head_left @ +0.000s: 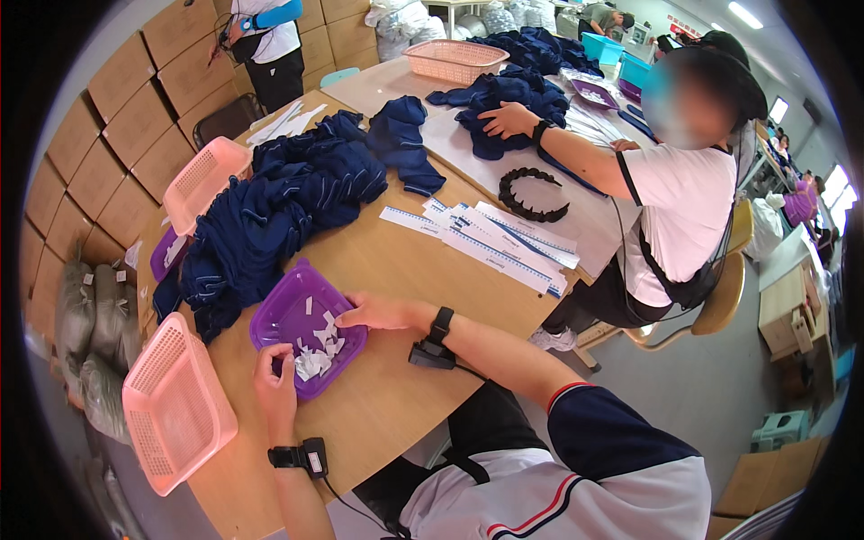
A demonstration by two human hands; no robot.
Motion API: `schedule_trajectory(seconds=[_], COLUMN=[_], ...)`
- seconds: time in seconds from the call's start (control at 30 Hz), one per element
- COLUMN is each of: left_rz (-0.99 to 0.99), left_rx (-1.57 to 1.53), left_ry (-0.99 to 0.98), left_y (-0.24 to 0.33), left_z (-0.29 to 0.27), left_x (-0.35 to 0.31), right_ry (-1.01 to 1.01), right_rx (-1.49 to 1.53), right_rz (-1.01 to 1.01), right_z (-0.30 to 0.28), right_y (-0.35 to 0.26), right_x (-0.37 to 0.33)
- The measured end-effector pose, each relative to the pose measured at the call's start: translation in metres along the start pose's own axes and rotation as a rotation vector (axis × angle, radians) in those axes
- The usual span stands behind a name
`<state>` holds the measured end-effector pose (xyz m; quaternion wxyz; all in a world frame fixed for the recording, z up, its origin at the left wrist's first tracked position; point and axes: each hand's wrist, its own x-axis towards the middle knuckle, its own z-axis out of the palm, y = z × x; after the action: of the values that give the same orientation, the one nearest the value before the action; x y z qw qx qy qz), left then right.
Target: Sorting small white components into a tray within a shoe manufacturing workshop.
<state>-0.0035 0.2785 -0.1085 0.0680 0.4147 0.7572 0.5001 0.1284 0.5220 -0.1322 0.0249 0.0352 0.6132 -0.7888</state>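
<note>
A purple plastic basket [310, 389] stands on the wooden table before me, with small white paper slips [315, 360] inside, some loose and some bunched together. My right hand [378, 311] is on the basket's right rim, the thumb over the inner side and the fingers mostly outside. At the left rim, my left hand [275, 376] has its fingers curled together beside the slips. What those fingers hold, if anything, is too small to tell. Just beyond the basket lies a big heap of navy blue garments [279, 193] with thin light edging.
Pink plastic baskets [175, 409] stand to my left and farther back. Printed white strips [490, 238] and a black braided headband [535, 194] lie to the right. A co-worker [670, 198] sits there, one hand on navy cloth. Cardboard boxes [130, 81] are stacked behind.
</note>
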Motion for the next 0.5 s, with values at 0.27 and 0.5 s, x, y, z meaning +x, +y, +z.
schedule_trajectory(seconds=[0.27,0.5], left_rz=[-0.003,0.173], left_rx=[0.006,0.328], left_ry=[0.066,-0.106], left_y=[0.012,0.018], left_z=[0.004,-0.006], left_x=[0.0,0.0], right_ry=[0.04,-0.018], right_rx=[0.002,-0.017], right_rz=[-0.035,-0.017], right_z=[-0.001,-0.004], right_y=[0.002,0.004], right_x=[-0.002,0.004])
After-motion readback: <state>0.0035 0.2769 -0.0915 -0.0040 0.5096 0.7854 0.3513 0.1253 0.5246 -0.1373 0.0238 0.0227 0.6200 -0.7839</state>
